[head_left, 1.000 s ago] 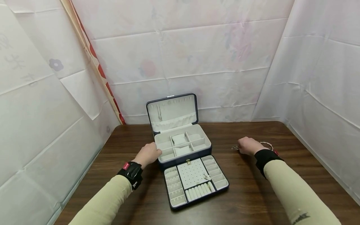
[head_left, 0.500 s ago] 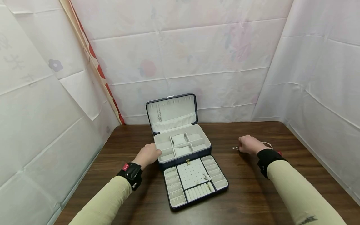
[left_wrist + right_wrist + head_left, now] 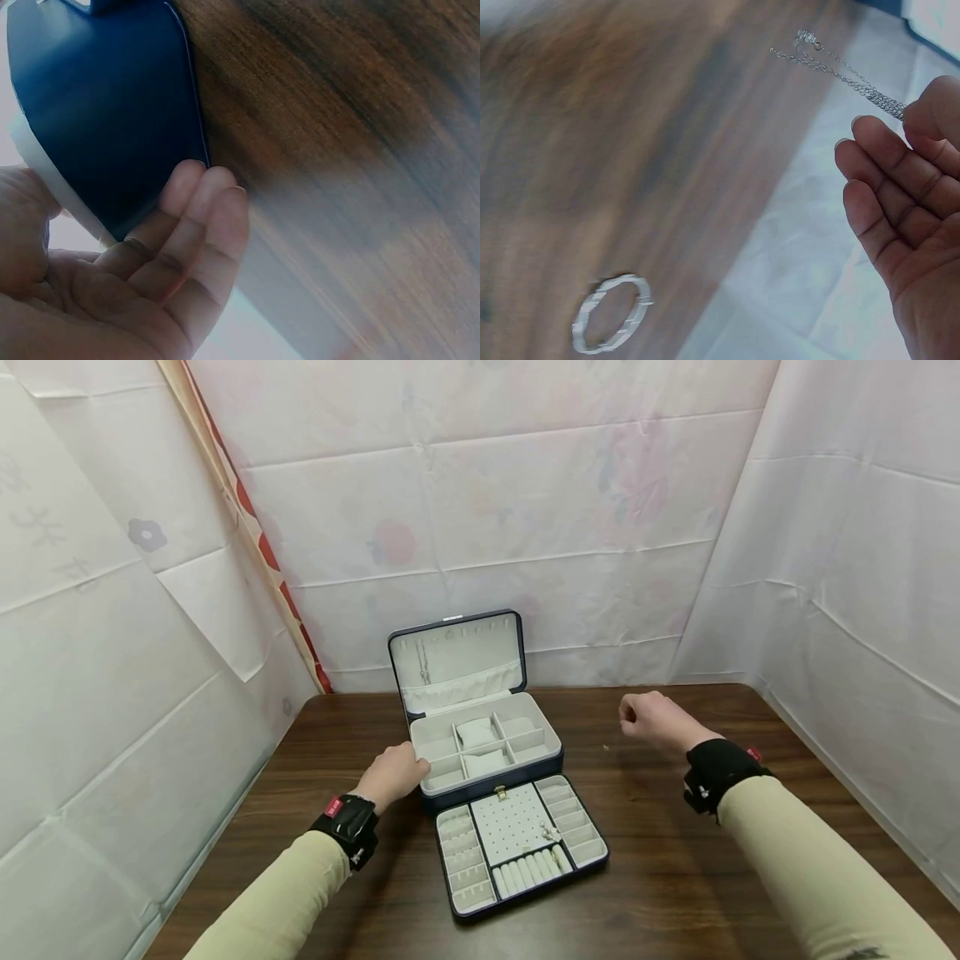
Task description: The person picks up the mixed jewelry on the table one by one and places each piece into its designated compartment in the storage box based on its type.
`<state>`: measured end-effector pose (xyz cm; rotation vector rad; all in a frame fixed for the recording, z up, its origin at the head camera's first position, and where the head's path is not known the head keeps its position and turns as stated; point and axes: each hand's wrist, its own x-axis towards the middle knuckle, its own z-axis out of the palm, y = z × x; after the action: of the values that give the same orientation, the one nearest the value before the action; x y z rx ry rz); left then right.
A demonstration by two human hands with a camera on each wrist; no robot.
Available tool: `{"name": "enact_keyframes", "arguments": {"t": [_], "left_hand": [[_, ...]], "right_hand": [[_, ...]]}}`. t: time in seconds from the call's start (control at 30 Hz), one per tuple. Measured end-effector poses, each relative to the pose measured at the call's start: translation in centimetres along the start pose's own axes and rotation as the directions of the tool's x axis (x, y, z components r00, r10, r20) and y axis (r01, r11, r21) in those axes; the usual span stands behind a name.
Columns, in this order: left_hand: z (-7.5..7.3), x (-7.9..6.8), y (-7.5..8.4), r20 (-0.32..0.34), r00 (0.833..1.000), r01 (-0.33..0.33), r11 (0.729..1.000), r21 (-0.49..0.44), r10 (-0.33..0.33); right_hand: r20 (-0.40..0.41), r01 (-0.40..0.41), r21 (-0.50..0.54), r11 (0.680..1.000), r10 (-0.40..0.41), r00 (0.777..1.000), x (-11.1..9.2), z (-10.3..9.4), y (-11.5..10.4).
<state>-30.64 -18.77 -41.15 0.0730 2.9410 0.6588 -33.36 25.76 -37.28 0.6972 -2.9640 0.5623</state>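
Note:
An open navy jewelry box (image 3: 487, 783) with a pale lining stands on the wooden table, its lid raised. My left hand (image 3: 392, 774) grips its left wall; in the left wrist view, fingers (image 3: 225, 225) lie on the blue outer side with the thumb over the rim. My right hand (image 3: 660, 718) is raised above the table, right of the box. Between its thumb and forefinger it pinches a fine silver chain necklace (image 3: 855, 84), which dangles in strands. A bangle (image 3: 586, 313) lies on the table below that hand; in the head view the bangle is hidden.
In front of the box lies a compartment tray (image 3: 474, 910) with a pair of earrings (image 3: 551, 832) and a ring (image 3: 557, 857). Another necklace (image 3: 423, 664) hangs inside the lid. White curtains (image 3: 525, 527) surround the table (image 3: 660, 893). A tiny pale speck (image 3: 606, 747) shows beside my right hand.
My right hand has lifted off the table and moved slightly back and to the left, with the chain necklace in its fingers. The left hand has stayed at the box.

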Motion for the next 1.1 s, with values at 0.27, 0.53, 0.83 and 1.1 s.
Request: {"name": "enact_keyframes", "arguments": {"t": [0.27, 0.53, 0.83, 1.1], "left_hand": [[-1.5, -0.5, 0.3, 0.013, 1.000, 0.026, 0.999, 0.047, -0.026], [-4.4, -1.5, 3.0, -0.247, 0.967, -0.043, 0.996, 0.075, 0.061], [-4.1, -1.9, 7.9, -0.314, 0.886, -0.368, 0.929, -0.030, 0.341], [-3.0, -2.4, 11.4, -0.084, 0.897, -0.428, 0.805, -0.411, 0.433]], "right_hand": [[-0.117, 0.117, 0.006, 0.993, -0.116, 0.986, 1.1, -2.1, -3.2], [-0.144, 0.136, 0.059, 0.989, -0.127, 0.981, 1.8, -3.2, -6.0], [-0.092, 0.115, 0.228, 0.967, -0.096, 0.991, 1.9, -3.4, -9.4], [-0.057, 0.151, 0.329, 0.932, -0.140, 0.989, 1.9, -2.9, -12.5]]}}
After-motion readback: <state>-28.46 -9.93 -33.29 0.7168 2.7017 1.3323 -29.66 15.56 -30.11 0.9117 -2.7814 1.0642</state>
